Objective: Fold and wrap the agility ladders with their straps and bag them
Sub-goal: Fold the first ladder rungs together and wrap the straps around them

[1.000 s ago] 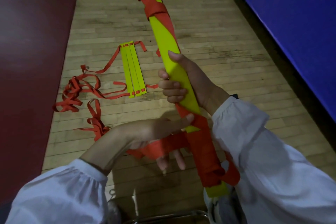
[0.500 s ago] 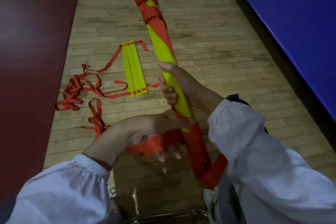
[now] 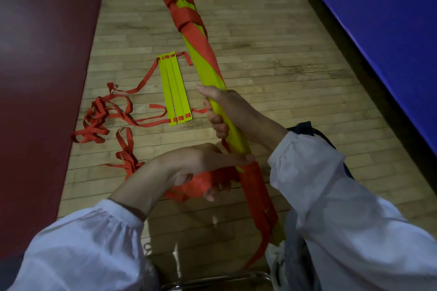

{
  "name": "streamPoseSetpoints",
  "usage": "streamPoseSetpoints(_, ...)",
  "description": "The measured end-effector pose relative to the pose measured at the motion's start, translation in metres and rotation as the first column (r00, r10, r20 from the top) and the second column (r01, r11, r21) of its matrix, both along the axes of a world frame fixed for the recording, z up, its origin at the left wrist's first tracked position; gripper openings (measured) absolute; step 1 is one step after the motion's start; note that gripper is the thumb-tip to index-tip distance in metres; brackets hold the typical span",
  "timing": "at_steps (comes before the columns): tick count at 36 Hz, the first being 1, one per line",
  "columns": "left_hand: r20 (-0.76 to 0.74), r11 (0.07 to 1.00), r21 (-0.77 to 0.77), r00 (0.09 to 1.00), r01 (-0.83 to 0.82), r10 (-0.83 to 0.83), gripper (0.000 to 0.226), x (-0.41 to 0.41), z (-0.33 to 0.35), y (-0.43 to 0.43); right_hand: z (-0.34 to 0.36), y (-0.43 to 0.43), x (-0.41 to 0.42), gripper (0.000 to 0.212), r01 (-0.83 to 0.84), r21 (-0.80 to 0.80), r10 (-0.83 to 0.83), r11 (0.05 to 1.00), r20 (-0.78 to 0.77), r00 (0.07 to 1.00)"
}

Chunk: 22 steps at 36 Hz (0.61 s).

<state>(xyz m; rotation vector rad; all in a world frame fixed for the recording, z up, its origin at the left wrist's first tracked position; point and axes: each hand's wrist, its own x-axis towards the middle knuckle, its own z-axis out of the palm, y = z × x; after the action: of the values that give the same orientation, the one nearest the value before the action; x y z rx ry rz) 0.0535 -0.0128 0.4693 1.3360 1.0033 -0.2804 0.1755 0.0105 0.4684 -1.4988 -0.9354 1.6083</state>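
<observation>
Above the wooden floor (image 3: 272, 78), the right hand (image 3: 227, 113) clasps the bundle of yellow-green plastic ladder rungs (image 3: 203, 71), fingers curled round it. The left hand (image 3: 201, 168) grips the red webbing strap (image 3: 203, 184) at the bundle's lower end — best pulled snug and flat each turn

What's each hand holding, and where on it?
Right hand grips the folded ladder bundle at its middle; left hand holds the red strap beside the lower wraps.

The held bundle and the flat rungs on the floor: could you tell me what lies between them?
Head view: bare wood floor, with short red strap ends.
</observation>
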Motion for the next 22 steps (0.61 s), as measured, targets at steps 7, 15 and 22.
streamPoseSetpoints(7,-0.036,1.0,0.003,0.999,0.001,-0.001,0.053,-0.002,-0.01,0.003,-0.005,-0.001,-0.007,0.038,0.1,0.074,-0.109,0.992,0.127,0.986)
streamPoseSetpoints(15,0.041,0.995,0.077,0.997,-0.062,0.059,0.044,0.001,-0.005,-0.002,-0.008,0.001,-0.002,0.049,0.073,0.034,-0.076,0.997,0.117,0.99)
streamPoseSetpoints(22,0.22,0.999,0.035,0.975,-0.018,0.009,0.034,-0.003,0.008,0.0,-0.002,0.003,0.017,0.07,-0.016,0.03,0.022,0.999,-0.233,0.972)
